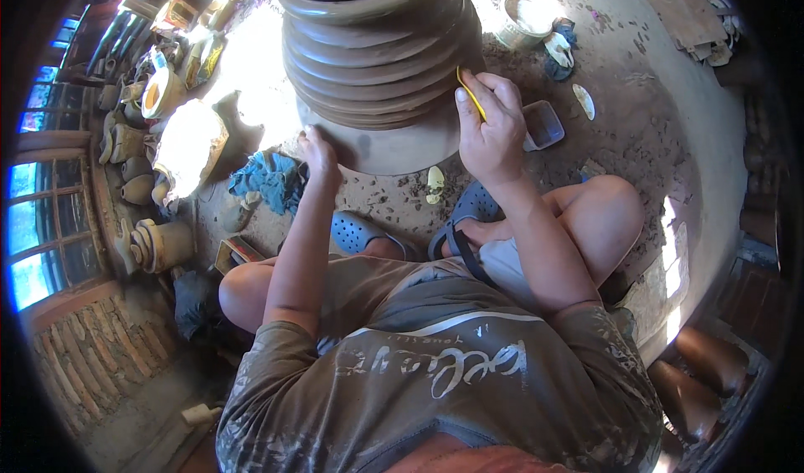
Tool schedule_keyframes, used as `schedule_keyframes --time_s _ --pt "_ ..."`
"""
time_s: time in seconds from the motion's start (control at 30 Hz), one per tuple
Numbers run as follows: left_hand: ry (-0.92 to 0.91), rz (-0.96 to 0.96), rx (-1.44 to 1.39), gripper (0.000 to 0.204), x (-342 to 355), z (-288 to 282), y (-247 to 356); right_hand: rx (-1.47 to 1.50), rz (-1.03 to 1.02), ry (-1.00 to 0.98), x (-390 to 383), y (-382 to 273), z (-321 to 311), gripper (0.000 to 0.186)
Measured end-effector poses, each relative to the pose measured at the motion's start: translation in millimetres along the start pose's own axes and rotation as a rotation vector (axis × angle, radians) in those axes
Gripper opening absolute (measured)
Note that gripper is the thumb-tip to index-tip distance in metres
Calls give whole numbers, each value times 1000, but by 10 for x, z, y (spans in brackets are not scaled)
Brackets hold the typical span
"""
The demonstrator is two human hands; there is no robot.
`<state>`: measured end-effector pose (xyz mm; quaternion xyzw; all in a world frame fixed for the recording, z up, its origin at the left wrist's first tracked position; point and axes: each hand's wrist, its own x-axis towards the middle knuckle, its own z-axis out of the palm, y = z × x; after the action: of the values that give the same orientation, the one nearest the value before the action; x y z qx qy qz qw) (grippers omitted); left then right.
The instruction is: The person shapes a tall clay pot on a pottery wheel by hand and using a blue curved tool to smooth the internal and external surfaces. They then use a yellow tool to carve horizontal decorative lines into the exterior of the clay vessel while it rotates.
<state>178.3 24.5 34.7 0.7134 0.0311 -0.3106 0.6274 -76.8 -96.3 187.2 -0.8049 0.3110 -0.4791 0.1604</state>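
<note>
A large dark clay pot [377, 62] with stacked horizontal ridges and a wide open mouth stands on a round grey disc [381, 155]. My right hand [494, 125] grips a thin yellow tool [471, 96] against the pot's lower right side. My left hand [320, 155] touches the disc's left edge with its fingers loosely extended, holding nothing. Right of the disc lies a small clear plastic tub [544, 128], partly behind my right hand.
A blue cloth [270, 184] lies left of the disc among clay scraps. Pots [138, 192] and assorted tools line the windowed left side. A bucket [517, 25] and oval pale piece [584, 100] are upper right; brown pots [695, 393] stand lower right.
</note>
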Motion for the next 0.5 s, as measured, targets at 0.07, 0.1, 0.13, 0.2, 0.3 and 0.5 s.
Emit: schedule_keyframes --time_s 0.07,0.1,0.13,0.2,0.3,0.5 --pt "43 43 -33 50 -128 78 -52 -18 12 3 -14 -10 -3 23" --pt "64 90 23 50 -193 110 -86 -22 15 3 -17 -15 -12 23" --pt "89 136 77 49 -237 129 -141 38 64 4 -13 -39 -38 22" --pt "75 181 25 52 -124 -24 -291 175 155 0 27 -71 -105 21" --pt "90 185 142 55 -250 26 -233 86 323 96 -23 378 -225 24" --pt "8 104 54 67 37 -113 -238 445 1390 -67 -936 1557 161 20"
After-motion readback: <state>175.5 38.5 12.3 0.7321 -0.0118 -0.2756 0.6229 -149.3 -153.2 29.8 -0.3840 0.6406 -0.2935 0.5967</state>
